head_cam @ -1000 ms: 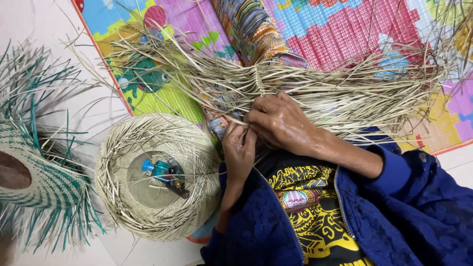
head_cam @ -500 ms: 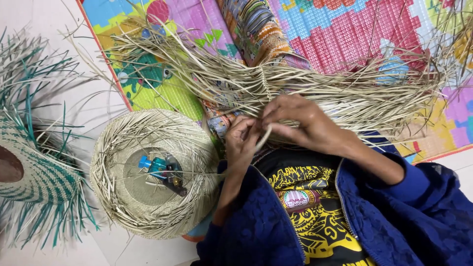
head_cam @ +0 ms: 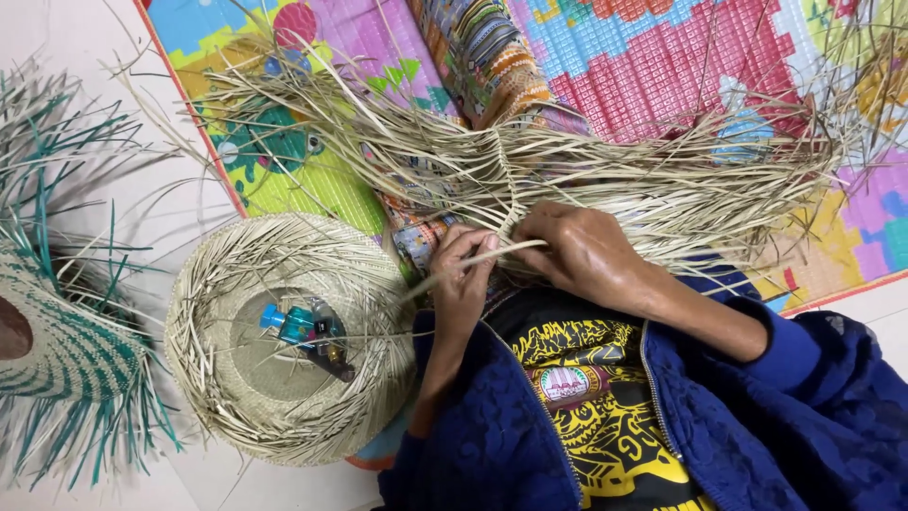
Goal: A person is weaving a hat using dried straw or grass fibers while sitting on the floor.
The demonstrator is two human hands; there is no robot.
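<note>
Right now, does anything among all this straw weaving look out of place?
Yes: small lighters, one blue and one dark, lie inside the round, half-woven pale straw basket, odd among dry fibres. Otherwise both hands, left and right, simply work loose straw strands.

A pale tiled floor [head_cam: 57,28] partly covered by a bright patchwork play mat [head_cam: 662,66] in pink, green, yellow and blue, evenly lit.
</note>
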